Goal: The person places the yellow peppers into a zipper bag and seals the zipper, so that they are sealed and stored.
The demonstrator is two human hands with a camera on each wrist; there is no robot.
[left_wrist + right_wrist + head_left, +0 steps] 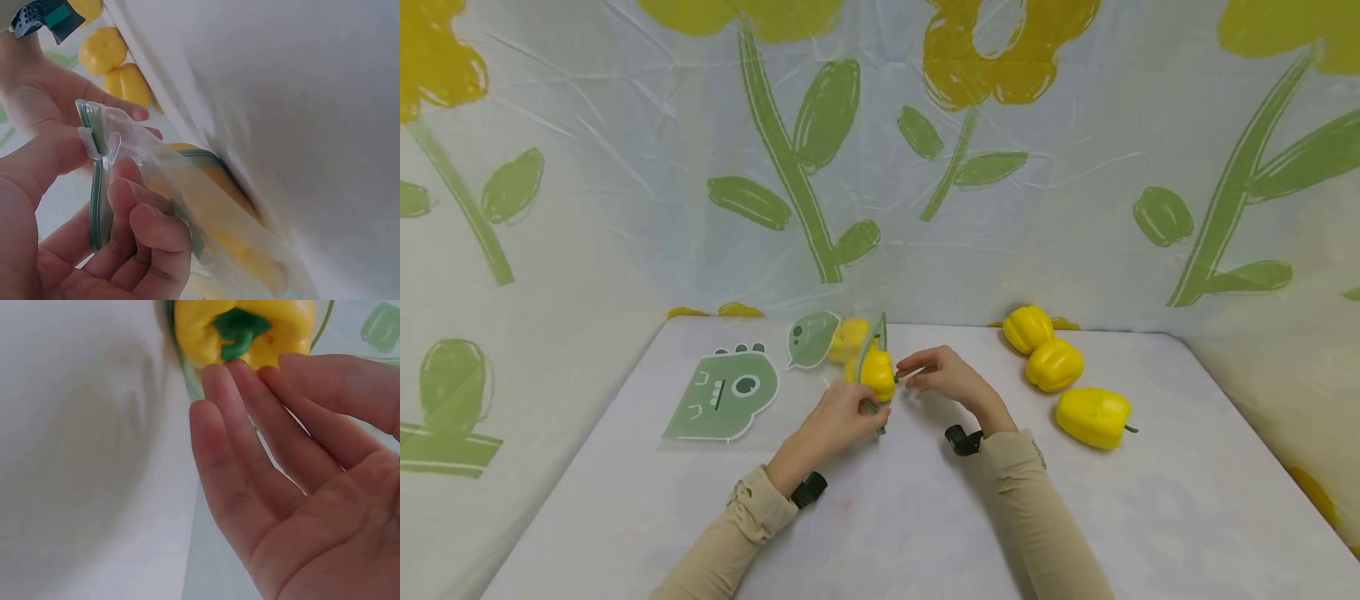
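Note:
A clear zip bag (730, 396) with green cartoon prints lies on the table, its green-edged mouth facing right. My left hand (841, 417) pinches the near edge of that mouth; the left wrist view shows thumb and fingers at the green zip strip (98, 200) beside a small white slider (89, 142). One yellow bell pepper (848, 340) is inside the bag. Another yellow bell pepper (878, 373) sits in the mouth, its green stem (240, 340) pointing outward. My right hand (953, 379) has extended fingers, with fingertips right at the stem end.
To the right on the white-covered table (917, 517) lie three more yellow bell peppers: one at the back (1028, 328), one just in front (1055, 365), and one nearer (1093, 418) on its side. A flower-printed cloth (1075, 233) hangs behind the table.

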